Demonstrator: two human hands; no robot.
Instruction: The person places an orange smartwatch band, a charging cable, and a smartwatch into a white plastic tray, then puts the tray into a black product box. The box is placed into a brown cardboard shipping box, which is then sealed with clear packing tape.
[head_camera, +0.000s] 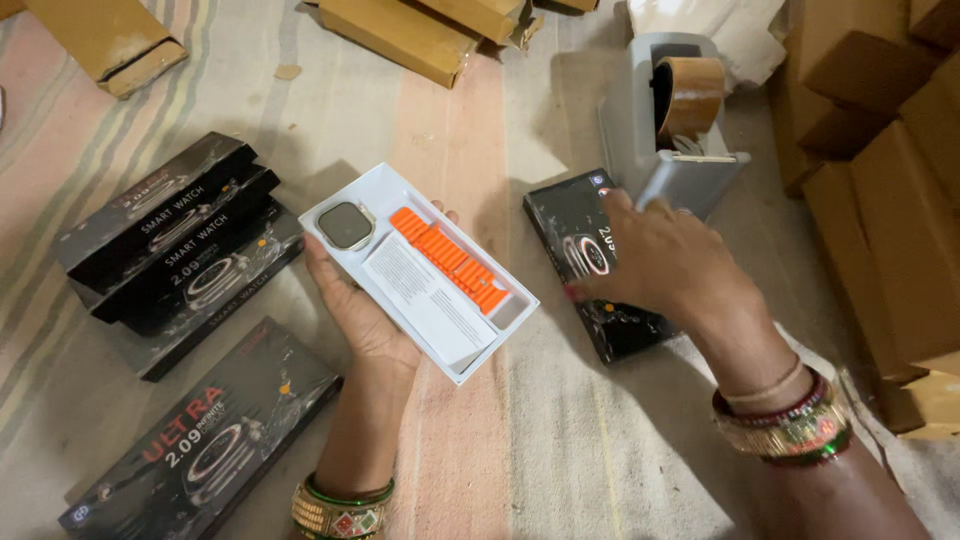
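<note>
The left hand (365, 310) lies palm up under a white tray (420, 270), fingers curled round its far edge and thumb side along the near one, so the tray rides flat and level and nothing in it can slide. Taking that tray as the landmark: in its upper left corner sits a square watch body (346, 225), face up in its own recess; along its right side an orange strap (450, 260) lies lengthwise in a channel; between them, toward the near end, a folded white leaflet (425, 300) covers the middle.

To the right of the tray, the right hand (660, 265) reaches down onto a black box lid (600, 290) lying on the cloth-covered floor (560, 440). Its fingers are spread and bent over the lid's upper end, touching it; whether they have closed on its edges or only rest on top is hard to tell, since the back of the hand hides the fingertips.

Beyond the tray and to its right, just behind the lid, stands a grey tape dispenser (665, 130) with a brown roll. To the left of the tray lies a stack of black watch boxes (175, 240), with one more black box (210, 430) nearer the person. Plain cardboard cartons (890, 190) are piled far right.
</note>
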